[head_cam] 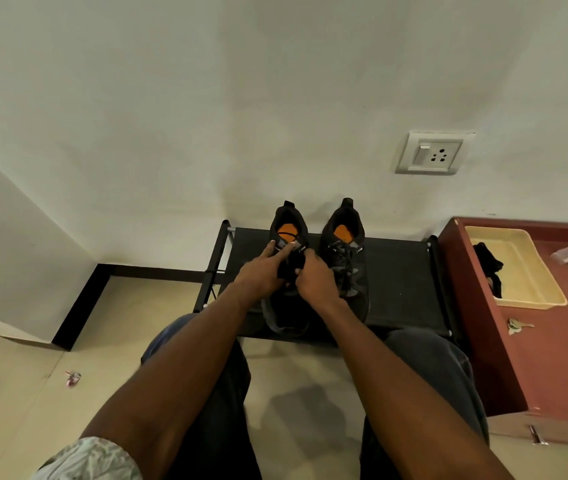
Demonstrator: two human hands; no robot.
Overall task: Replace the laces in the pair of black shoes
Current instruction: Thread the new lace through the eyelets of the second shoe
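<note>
Two black shoes with orange insoles stand side by side on a low black rack (400, 289), heels toward the wall. The left shoe (287, 223) is under both hands. My left hand (258, 271) rests on its tongue area, with straight fingers pressing near the collar. My right hand (313, 277) pinches the dark lace or tongue at the middle of that shoe; what it grips is hard to tell apart. The right shoe (345, 258) is laced with a dark lace and nobody touches it.
A reddish-brown cabinet (532, 341) stands right of the rack, carrying a cream tray (525, 268) with a black item in it and keys (516, 326). A wall socket (431, 153) is above. A small wrapper (73, 378) lies on the floor at left. My knees are below the rack.
</note>
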